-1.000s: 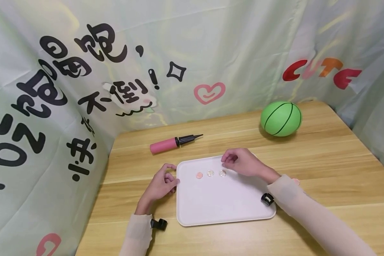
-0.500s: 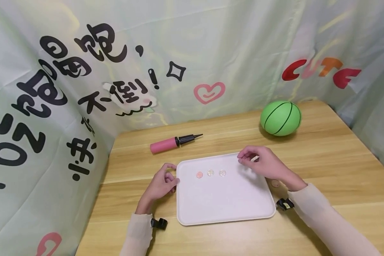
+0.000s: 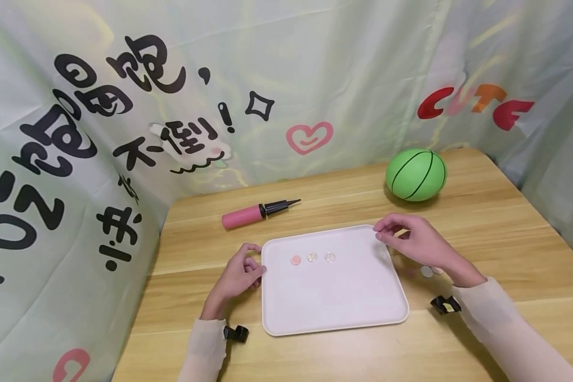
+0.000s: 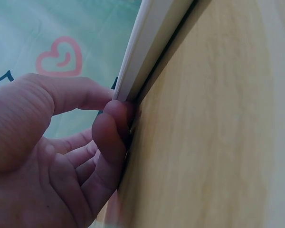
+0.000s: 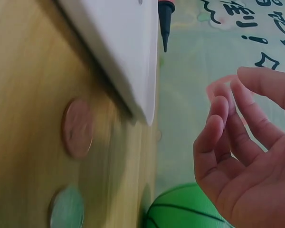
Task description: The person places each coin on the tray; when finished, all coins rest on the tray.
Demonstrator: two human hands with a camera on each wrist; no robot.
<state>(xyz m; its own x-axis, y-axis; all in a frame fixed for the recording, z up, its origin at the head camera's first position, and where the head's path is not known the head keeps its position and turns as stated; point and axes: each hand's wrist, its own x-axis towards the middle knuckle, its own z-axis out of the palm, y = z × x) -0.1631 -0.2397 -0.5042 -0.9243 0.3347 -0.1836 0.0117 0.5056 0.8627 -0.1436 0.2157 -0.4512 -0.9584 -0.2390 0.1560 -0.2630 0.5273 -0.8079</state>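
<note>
A white tray [image 3: 334, 297] lies on the wooden table. Near its far left, three coins form a row: a copper coin [image 3: 295, 260], then a silver coin [image 3: 312, 257] and another silver coin [image 3: 330, 257]. My left hand [image 3: 239, 273] holds the tray's left edge, thumb and fingers at the rim in the left wrist view. Above the tray's far right corner hovers my right hand [image 3: 413, 239], fingers loosely bent and holding nothing. On the table under the right wrist lie a silver coin [image 3: 426, 271] and copper coins, one copper coin [image 5: 78, 128] showing clearly in the right wrist view.
Behind the tray lies a pink hand pump [image 3: 243, 216] with a black nozzle. A green ball [image 3: 416, 175] with black lines sits at the back right. A printed curtain [image 3: 267, 63] hangs behind and beside the table [image 3: 329, 355].
My right hand has moved right, from over the row of coins to the tray's far right corner. Coins on the table have come into sight. The left hand has stayed at the tray's edge.
</note>
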